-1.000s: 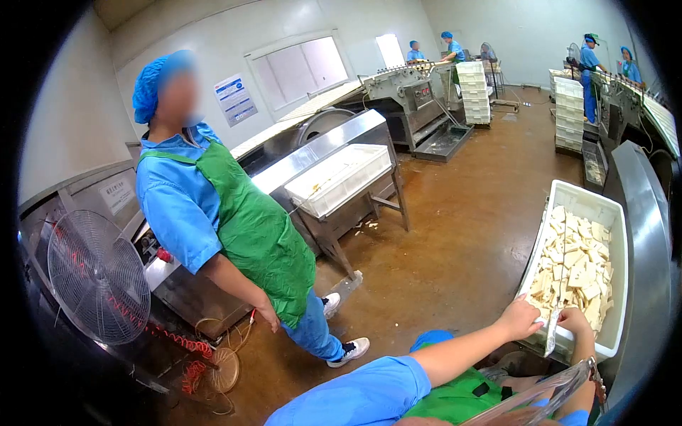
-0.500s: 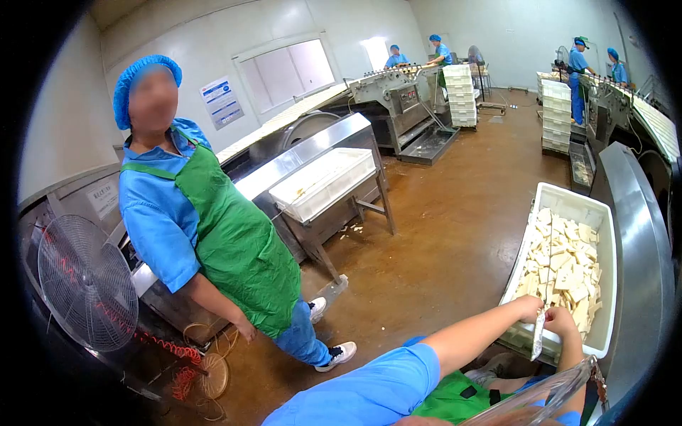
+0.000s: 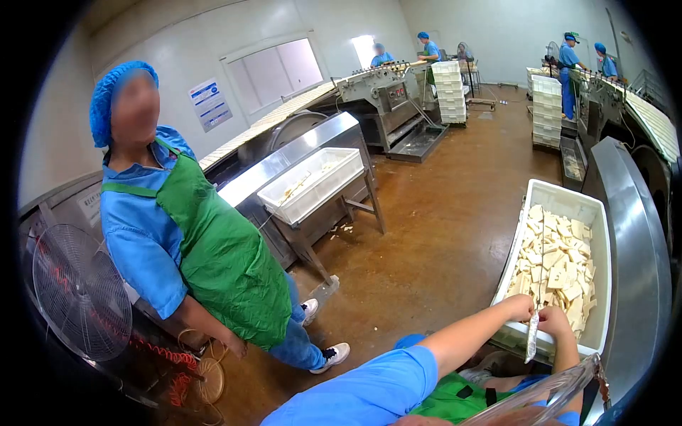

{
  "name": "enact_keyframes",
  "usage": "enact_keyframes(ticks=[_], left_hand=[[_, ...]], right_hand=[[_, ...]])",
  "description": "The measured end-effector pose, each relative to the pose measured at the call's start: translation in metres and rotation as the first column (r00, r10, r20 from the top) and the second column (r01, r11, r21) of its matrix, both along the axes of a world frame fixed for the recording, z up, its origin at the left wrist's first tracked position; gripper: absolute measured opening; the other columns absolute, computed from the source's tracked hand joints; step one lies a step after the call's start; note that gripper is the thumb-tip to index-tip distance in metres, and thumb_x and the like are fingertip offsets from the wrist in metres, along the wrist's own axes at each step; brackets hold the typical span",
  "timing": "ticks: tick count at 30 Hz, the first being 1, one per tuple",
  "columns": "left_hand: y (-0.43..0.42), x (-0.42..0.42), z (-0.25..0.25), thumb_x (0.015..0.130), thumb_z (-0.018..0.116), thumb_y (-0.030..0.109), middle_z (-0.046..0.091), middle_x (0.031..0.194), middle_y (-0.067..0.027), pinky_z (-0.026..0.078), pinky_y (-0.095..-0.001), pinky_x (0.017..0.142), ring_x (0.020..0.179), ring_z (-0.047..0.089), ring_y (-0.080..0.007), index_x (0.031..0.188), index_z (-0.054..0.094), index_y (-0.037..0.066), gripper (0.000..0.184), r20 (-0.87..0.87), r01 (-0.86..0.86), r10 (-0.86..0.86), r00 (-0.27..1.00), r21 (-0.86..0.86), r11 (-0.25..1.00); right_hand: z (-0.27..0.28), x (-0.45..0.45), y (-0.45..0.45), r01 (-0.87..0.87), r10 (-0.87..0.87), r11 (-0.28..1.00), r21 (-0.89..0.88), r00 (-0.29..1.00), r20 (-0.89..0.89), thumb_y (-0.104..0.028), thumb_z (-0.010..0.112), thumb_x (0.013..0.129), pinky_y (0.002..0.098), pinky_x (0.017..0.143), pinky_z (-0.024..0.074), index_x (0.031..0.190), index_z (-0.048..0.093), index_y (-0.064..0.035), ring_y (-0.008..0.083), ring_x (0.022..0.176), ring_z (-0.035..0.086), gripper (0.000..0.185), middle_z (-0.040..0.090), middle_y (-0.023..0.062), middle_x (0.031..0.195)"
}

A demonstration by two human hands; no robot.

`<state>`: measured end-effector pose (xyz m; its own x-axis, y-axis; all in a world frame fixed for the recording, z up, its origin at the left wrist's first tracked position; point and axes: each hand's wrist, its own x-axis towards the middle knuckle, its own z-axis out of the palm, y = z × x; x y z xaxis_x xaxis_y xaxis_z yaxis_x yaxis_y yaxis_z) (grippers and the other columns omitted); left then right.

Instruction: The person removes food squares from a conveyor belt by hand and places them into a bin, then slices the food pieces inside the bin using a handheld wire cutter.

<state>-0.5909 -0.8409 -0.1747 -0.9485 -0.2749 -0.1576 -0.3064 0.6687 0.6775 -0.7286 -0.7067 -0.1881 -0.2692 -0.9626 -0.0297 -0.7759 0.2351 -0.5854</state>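
At the near end of a white plastic crate (image 3: 606, 266), my left hand (image 3: 518, 307) and my right hand (image 3: 554, 321) are close together. Both have their fingers closed around a long thin rod with a whitish wrapped handle (image 3: 531, 339). The handle hangs down over the crate's near rim, while the thin dark part stretches away over the crate. Whether the thin part is a blade or a wire I cannot make out. Pale, flat broken pieces (image 3: 558, 263) lie heaped inside the crate, below and beyond my hands.
A person in a green apron (image 3: 220, 248) stands at left beside a fan (image 3: 82, 291). Another white crate (image 3: 312, 186) rests on a metal stand. Curved metal machinery (image 3: 632, 213) borders my crate on the right. Stacked crates (image 3: 547, 110) and several workers are farther back.
The view has shifted slightly, so the room appears a little farther left. Both my hands keep their hold on the rod, whose handle hangs a little more upright.
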Motion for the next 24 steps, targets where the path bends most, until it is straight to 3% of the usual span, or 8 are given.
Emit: enact_keyframes(ticks=[8, 10, 13, 24], left_hand=[[0.003, 0.008, 0.01, 0.069, 0.063, 0.019, 0.065, 0.072, -0.0122, 0.049, -0.0355, 0.062, 0.067, 0.063, -0.0244, 0.075, 0.069, 0.009, 0.013, -0.019, 0.005, -0.006, 1.0, -0.048, 0.999], [0.002, 0.006, 0.007, 0.069, 0.062, 0.025, 0.067, 0.081, -0.0143, 0.05, -0.0377, 0.07, 0.077, 0.064, -0.0286, 0.078, 0.07, 0.009, 0.02, 0.0, -0.023, 0.023, 1.0, -0.06, 0.998], [0.005, 0.009, 0.014, 0.073, 0.06, 0.026, 0.066, 0.079, -0.0137, 0.049, -0.0383, 0.068, 0.075, 0.064, -0.0288, 0.08, 0.069, 0.009, 0.02, 0.018, -0.025, 0.027, 0.999, -0.09, 0.996], [0.005, 0.011, 0.012, 0.073, 0.059, 0.024, 0.066, 0.084, -0.0139, 0.049, -0.0386, 0.069, 0.079, 0.064, -0.029, 0.083, 0.068, 0.01, 0.019, 0.014, -0.088, 0.089, 0.996, -0.078, 0.993]], right_hand=[[0.012, 0.008, 0.001, 0.013, -0.012, 1.0, 0.014, 1.0, -0.014, -0.023, 0.073, 0.062, 0.0335, 0.054, 0.0458, 0.073, 0.066, -0.0024, 0.0224, 0.054, 0.057, 0.024, 0.061, 0.0137, 0.062], [0.011, 0.009, 0.001, 0.015, -0.015, 1.0, -0.014, 0.999, -0.045, -0.021, 0.072, 0.062, 0.0329, 0.054, 0.0452, 0.072, 0.065, -0.0021, 0.0201, 0.053, 0.055, 0.023, 0.061, 0.0122, 0.061], [0.021, 0.014, 0.003, 0.053, -0.052, 0.999, -0.01, 0.998, 0.048, -0.021, 0.072, 0.063, 0.0332, 0.054, 0.0452, 0.07, 0.065, -0.0029, 0.0218, 0.055, 0.057, 0.021, 0.061, 0.0116, 0.062], [-0.006, -0.003, 0.0, 0.069, -0.069, 0.998, -0.001, 0.998, 0.008, -0.019, 0.071, 0.063, 0.0323, 0.055, 0.0454, 0.073, 0.066, -0.0022, 0.0178, 0.055, 0.056, 0.02, 0.061, 0.0103, 0.061]])
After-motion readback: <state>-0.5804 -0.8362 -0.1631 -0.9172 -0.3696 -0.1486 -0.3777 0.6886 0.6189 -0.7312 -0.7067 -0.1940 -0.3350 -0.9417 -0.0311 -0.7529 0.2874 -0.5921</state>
